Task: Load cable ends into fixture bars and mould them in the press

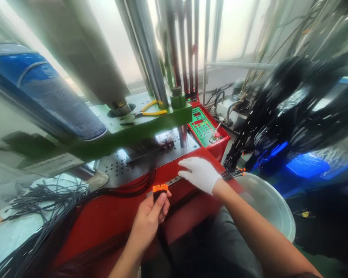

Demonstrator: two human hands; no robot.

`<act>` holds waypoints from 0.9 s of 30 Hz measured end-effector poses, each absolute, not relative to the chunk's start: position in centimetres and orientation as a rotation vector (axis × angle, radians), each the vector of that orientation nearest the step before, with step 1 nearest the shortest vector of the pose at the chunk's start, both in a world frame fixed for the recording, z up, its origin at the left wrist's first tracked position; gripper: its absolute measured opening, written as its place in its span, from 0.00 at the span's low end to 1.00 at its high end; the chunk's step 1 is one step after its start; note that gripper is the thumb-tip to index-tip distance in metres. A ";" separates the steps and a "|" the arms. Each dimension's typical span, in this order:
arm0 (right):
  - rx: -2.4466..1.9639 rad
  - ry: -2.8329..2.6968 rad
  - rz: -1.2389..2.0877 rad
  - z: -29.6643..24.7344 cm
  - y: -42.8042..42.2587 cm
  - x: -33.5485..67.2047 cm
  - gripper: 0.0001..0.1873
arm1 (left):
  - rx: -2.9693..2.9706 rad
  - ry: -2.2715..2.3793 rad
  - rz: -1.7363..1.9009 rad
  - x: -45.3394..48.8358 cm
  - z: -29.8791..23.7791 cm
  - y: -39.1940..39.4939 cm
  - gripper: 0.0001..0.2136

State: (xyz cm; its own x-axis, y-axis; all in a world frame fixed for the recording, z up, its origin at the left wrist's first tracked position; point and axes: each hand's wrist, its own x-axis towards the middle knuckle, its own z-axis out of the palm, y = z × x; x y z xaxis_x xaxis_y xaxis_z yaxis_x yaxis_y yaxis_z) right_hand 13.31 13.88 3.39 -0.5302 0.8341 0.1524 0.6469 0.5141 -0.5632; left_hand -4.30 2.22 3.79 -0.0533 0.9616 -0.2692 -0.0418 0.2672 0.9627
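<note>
My bare left hand [149,214] is closed round a row of black cable ends with orange tips [160,188], which stick up above the thumb. To its right, my right hand [201,173] wears a white glove. Its fingers are apart and nothing shows between them. It is over the red front of the machine [104,216], close to a metal strip [172,180] on the edge. Black cables [127,191] run along that edge from the left. Behind my hands is the perforated metal bed [118,170] of the press.
Yellow-handled pliers [153,112] lie on the green press plate [142,129]. A control panel [203,125] with a red button stands behind my right hand. A translucent tub [275,204] is at right, a loose cable pile [43,208] at left. Black cable bundles [278,104] hang at right.
</note>
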 end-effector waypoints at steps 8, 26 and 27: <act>-1.137 -2.860 0.210 2.0 13.7 11.5 0.09 | 1.035 1.372 1.175 -5.7 4.9 1.9 0.16; -1.173 -1.706 1.645 5.6 9.4 16.0 0.17 | 1.102 1.203 1.121 -4.2 4.5 1.6 0.12; -1.111 -1.603 1.753 5.7 9.1 15.8 0.22 | 1.112 1.206 1.111 -4.0 4.6 1.7 0.12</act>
